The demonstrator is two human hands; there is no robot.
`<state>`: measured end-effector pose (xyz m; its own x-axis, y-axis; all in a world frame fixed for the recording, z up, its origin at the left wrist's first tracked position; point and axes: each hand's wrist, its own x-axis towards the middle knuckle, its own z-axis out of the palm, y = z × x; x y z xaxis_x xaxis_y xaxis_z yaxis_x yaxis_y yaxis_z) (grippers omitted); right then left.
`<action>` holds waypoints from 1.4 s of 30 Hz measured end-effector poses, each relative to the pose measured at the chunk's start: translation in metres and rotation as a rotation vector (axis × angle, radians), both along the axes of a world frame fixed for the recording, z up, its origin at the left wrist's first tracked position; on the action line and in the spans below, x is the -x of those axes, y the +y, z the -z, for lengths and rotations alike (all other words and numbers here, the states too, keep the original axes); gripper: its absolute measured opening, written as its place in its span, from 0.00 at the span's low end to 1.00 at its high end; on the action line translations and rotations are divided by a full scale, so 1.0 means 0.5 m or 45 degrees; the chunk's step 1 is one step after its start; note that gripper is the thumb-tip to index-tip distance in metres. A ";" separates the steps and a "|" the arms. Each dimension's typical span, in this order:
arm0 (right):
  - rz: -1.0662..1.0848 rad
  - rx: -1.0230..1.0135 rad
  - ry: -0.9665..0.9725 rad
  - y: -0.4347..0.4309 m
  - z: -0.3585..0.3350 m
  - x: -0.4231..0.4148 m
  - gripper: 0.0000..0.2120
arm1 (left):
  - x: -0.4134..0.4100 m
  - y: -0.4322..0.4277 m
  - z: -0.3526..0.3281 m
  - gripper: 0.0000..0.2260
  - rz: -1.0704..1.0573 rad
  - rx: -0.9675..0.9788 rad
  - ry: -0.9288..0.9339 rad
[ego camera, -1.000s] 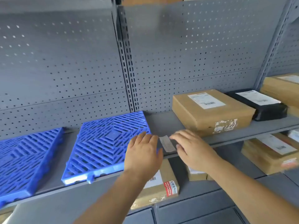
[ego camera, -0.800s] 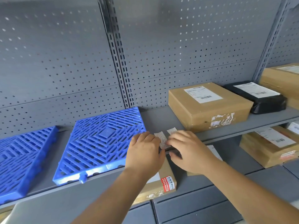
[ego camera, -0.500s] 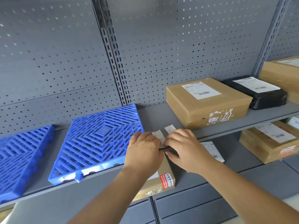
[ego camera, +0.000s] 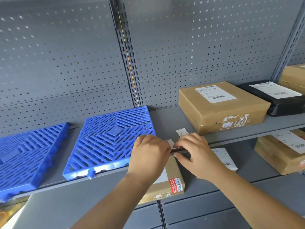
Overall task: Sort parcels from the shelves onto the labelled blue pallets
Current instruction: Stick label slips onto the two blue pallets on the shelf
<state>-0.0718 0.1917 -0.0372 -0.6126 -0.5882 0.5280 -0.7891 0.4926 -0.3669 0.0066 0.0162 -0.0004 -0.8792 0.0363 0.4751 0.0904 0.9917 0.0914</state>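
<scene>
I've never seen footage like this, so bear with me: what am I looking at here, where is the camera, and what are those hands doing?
There is no machine here: a person wears a camera on the head, which looks forward and down at their own bare hands. The left hand and right hand meet at the front edge of a grey metal shelf, fingering a small white paper label; a second slip lies just behind. On that shelf lie two blue plastic pallets, a brown cardboard box and a black wrapped parcel. More boxes sit on the shelf below. Neither hand holds a parcel.
</scene>
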 end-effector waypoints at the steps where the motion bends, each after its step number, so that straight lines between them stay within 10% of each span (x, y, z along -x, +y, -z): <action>1: 0.013 0.026 -0.014 -0.007 -0.002 0.000 0.07 | -0.005 -0.007 -0.003 0.05 0.004 -0.042 0.034; 14: -0.040 0.283 -0.085 -0.178 -0.089 -0.074 0.04 | -0.096 -0.202 -0.061 0.03 -0.039 -0.492 0.189; 42: -0.184 0.140 0.265 -0.872 -0.113 -0.452 0.06 | -0.531 -0.879 -0.058 0.06 -0.273 -0.336 0.233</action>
